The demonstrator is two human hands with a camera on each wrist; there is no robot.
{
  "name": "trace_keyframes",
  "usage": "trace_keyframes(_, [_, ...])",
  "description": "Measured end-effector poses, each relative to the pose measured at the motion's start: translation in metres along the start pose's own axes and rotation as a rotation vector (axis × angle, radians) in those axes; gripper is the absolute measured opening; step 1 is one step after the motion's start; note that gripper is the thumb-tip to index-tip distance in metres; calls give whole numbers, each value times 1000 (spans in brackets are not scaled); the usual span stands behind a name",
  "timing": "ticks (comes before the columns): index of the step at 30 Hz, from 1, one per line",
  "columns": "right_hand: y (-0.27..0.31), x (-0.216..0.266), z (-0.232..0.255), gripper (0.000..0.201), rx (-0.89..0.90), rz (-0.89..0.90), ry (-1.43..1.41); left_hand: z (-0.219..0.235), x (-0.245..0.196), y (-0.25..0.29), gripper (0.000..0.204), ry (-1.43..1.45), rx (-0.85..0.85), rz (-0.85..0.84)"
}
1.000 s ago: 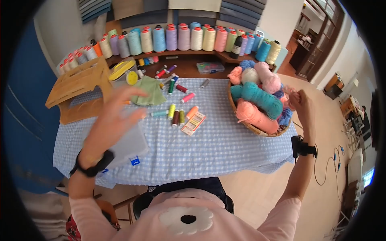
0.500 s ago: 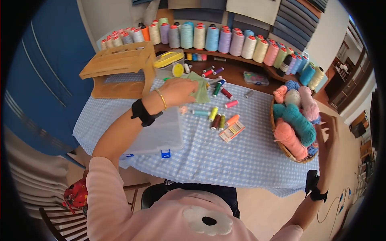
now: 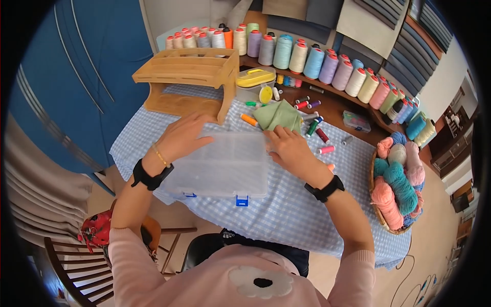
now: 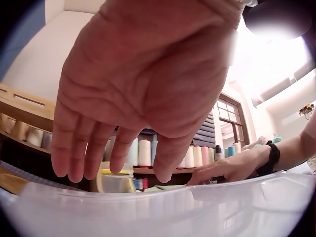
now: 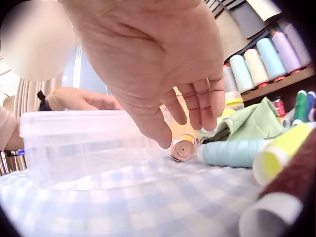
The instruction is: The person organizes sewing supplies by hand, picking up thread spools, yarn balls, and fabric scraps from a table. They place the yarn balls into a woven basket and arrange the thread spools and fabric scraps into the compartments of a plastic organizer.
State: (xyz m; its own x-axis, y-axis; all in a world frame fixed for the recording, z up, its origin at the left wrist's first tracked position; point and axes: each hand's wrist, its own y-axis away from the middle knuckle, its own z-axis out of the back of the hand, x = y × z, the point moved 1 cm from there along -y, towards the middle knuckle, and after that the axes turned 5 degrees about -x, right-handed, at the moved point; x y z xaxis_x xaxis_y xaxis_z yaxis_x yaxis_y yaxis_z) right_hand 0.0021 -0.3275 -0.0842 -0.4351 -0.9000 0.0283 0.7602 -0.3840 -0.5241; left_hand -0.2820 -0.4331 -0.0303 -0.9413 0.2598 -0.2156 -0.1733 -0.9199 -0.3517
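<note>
A clear plastic box (image 3: 225, 171) with blue latches lies flat on the checked tablecloth. My left hand (image 3: 179, 139) hovers at its far left corner, fingers extended; the left wrist view shows the bare palm (image 4: 143, 74) above the lid. At the far right corner is my right hand (image 3: 296, 156), its fingers loosely bent and pointing down. In the right wrist view, the thumb is beside the box wall, close to a small beige roll (image 5: 182, 149). A light blue thread spool (image 5: 232, 152) lies just beyond. Behind the right hand sits a crumpled green cloth (image 3: 281, 116).
A wooden rack (image 3: 186, 66) stands at the back left, beside a yellow-handled container (image 3: 255, 82). Loose spools, including a pink one (image 3: 326, 150), lie right of the cloth. A basket of yarn (image 3: 396, 179) sits at the right edge. Thread cones (image 3: 313, 64) line the back shelf.
My right hand has come from beside the yarn basket to the box's right corner. My left hand has drawn back from the green cloth to the box's left side. The head view has turned left.
</note>
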Motion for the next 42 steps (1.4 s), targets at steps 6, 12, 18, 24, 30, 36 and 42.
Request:
trace_keyframes(6, [-32,-44,3,46,-101,-110,137,4,30,60,54,-111,-91,279])
trace_keyframes(12, [-42,-135,-31,53,238,-577,2,-10,54,92,46,410,11,588])
trace_keyframes(18, [-50,-124,-42,65,267,-619,105,-20,41,96,30,755,-46,734])
trace_keyframes(24, [-55,-124,-37,61,201,-644,-24,-21,35,92,33,742,-21,837])
trace_keyframes(30, [-27,-147,12,43,-270,-593,-511,-25,19,83,41,888,7,808])
trace_keyframes(36, [14,-141,74,39,-374,-607,-693,-9,12,62,33,458,-32,716])
trace_keyframes(42, [54,-135,70,41,-165,-660,-608,-1,-24,-27,40,252,-247,46])
